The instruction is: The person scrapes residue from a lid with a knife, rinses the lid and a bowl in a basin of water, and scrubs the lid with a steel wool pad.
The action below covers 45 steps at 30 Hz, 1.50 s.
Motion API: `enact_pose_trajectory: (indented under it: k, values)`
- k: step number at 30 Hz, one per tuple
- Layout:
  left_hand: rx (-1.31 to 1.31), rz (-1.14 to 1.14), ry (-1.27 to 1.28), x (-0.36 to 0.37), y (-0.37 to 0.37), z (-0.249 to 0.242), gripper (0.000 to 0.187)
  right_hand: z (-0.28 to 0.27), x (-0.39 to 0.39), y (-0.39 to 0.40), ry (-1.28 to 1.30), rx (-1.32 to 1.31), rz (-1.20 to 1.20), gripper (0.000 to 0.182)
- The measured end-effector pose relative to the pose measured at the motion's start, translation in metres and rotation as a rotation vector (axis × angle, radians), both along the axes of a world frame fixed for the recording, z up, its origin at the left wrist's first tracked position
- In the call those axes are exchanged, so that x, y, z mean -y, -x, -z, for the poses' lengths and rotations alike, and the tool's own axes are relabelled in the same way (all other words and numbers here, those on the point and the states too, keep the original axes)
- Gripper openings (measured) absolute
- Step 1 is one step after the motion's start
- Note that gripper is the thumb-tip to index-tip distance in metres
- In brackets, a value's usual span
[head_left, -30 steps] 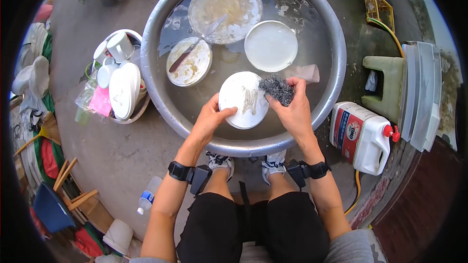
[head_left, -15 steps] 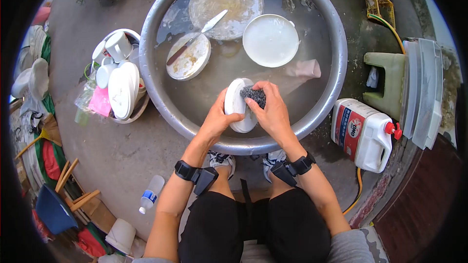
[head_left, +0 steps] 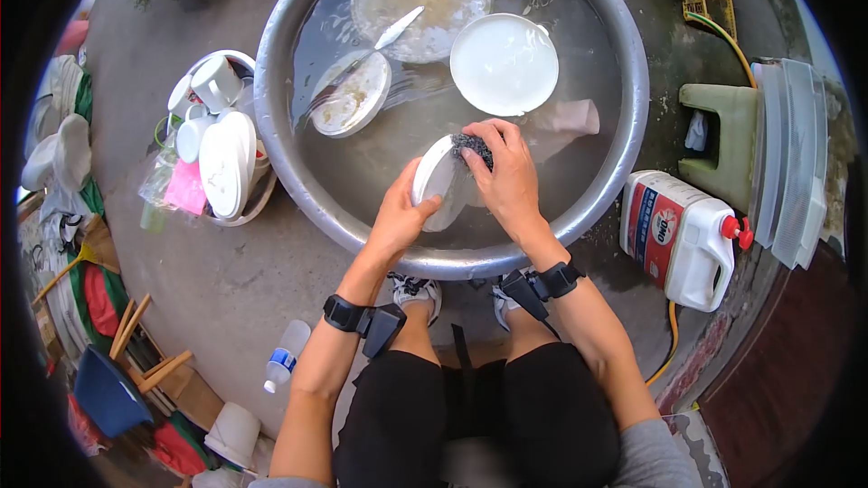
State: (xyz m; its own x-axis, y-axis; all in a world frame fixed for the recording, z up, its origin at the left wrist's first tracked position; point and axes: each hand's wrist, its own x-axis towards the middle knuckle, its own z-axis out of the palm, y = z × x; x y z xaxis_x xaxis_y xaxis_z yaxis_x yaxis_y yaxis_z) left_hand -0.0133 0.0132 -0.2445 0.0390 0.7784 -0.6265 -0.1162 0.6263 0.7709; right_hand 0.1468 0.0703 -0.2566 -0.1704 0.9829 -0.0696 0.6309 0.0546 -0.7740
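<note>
A white round lid [head_left: 432, 172] is tilted at the near side of the big metal basin [head_left: 271, 117], its lower part dipping in murky water. My left hand [head_left: 402, 208] grips its left edge, thumb across its face. In my right hand [head_left: 506, 167] a dark grey scouring pad [head_left: 473, 150] is pressed against the lid's upper rim. Farther off in the water are a white lid [head_left: 504, 65], a large stained round lid [head_left: 420, 0], a smaller stained lid [head_left: 351, 95] and a knife [head_left: 399, 29] whose handle is blurred by the water. A pale cup-like piece [head_left: 576, 117] lies half under water.
Left of the basin stands a tub with white mugs [head_left: 217, 83] and stacked white lids [head_left: 226, 167]. An OMO detergent jug [head_left: 674, 239], a green stool [head_left: 719, 140] and clear plastic bins [head_left: 791, 163] are at the right. A plastic bottle [head_left: 287, 357] lies on the ground.
The held lid has tipped lower into the water, and the scouring pad has moved up to its rim. Ripples now cover the knife's handle and the small stained lid.
</note>
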Motion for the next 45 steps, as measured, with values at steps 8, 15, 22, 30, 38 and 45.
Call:
enact_pose_trajectory:
  k: [8,15,22,30,38,45]
  values:
    - [0.005,-0.032,-0.054,-0.004,0.003,0.011,0.053,-0.021,0.019,0.022,-0.053,-0.051,-0.208,0.025]
    - [-0.115,0.102,-0.065,0.001,0.002,0.007,0.048,-0.001,-0.007,0.000,0.011,0.036,0.011,0.018]
    - [-0.310,0.130,-0.153,0.007,-0.004,0.019,0.044,-0.029,0.010,0.021,-0.118,0.042,-0.159,0.017]
    - [-0.258,0.155,-0.121,0.005,0.000,0.012,0.044,-0.005,-0.006,0.006,-0.073,0.101,-0.093,0.012]
    - [-0.269,0.163,-0.099,0.006,0.001,0.020,0.043,-0.022,0.012,0.016,-0.112,0.078,-0.201,0.017]
    - [-0.121,0.042,-0.031,0.000,-0.003,0.014,0.043,-0.019,0.007,0.019,-0.074,0.061,-0.175,0.021]
